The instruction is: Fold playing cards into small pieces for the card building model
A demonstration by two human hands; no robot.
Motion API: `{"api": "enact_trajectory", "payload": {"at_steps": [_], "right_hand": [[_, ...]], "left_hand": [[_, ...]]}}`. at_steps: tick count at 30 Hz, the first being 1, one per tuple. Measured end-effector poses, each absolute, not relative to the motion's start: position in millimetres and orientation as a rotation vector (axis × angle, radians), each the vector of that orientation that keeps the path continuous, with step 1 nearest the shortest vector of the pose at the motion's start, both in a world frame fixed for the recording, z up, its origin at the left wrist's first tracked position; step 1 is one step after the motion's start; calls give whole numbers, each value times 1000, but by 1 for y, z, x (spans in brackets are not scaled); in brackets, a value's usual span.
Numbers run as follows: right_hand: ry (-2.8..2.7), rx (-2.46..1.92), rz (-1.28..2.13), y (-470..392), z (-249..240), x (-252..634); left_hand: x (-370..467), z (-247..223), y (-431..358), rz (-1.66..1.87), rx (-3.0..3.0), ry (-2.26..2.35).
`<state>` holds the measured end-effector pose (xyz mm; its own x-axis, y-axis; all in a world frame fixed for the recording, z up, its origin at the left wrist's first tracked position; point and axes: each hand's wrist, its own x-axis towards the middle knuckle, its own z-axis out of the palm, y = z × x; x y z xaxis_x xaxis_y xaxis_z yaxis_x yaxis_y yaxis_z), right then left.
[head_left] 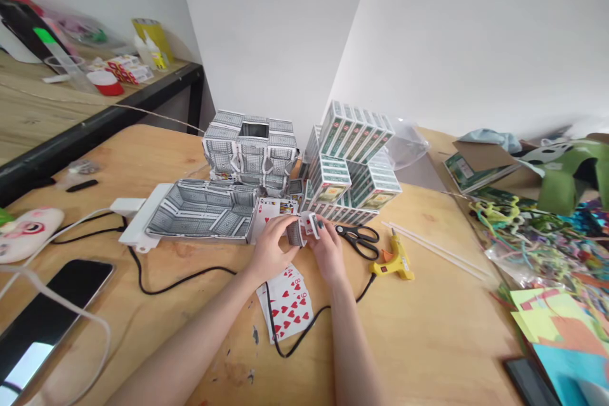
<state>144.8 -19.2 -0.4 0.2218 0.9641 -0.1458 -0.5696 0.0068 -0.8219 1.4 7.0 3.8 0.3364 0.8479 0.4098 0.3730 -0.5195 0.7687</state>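
Both hands meet at mid-table over a bent playing card (295,234) with a patterned grey back. My left hand (271,247) pinches its left side. My right hand (328,247) has its fingers closed on another small folded playing card (310,224), white face showing. Below the hands lies a fanned pile of heart cards (291,307), crossed by a black cord. Just left of the hands, a queen and other face-up cards (266,212) rest beside an open tray made of cards (204,212). Behind it stands a box-like card structure (252,149).
Stacked card boxes (352,152) rise behind the hands. Black-handled scissors (360,240), a yellow glue gun (394,260) and white glue sticks (432,247) lie right. A white power strip (145,219) and a phone (52,311) are left; colourful craft materials (547,247) fill the far right.
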Motion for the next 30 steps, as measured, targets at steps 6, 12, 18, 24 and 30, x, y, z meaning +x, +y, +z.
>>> {"api": "enact_trajectory", "payload": {"at_steps": [6, 12, 18, 24, 30], "right_hand": [[-692, -1105, 1270, -24, -2, 140], [-756, -1175, 1235, -23, 0, 138], [-781, -1193, 1237, -22, 0, 136], [-795, -1207, 1234, -21, 3, 135], [-813, -1235, 1215, -20, 4, 134]], "left_hand": [[1, 11, 5, 1161, 2130, 1087], [1, 11, 5, 1160, 2155, 1143], [2, 12, 3, 1180, 2126, 1196], [1, 12, 3, 1184, 2139, 1234], [2, 10, 4, 1188, 2073, 1157]]}}
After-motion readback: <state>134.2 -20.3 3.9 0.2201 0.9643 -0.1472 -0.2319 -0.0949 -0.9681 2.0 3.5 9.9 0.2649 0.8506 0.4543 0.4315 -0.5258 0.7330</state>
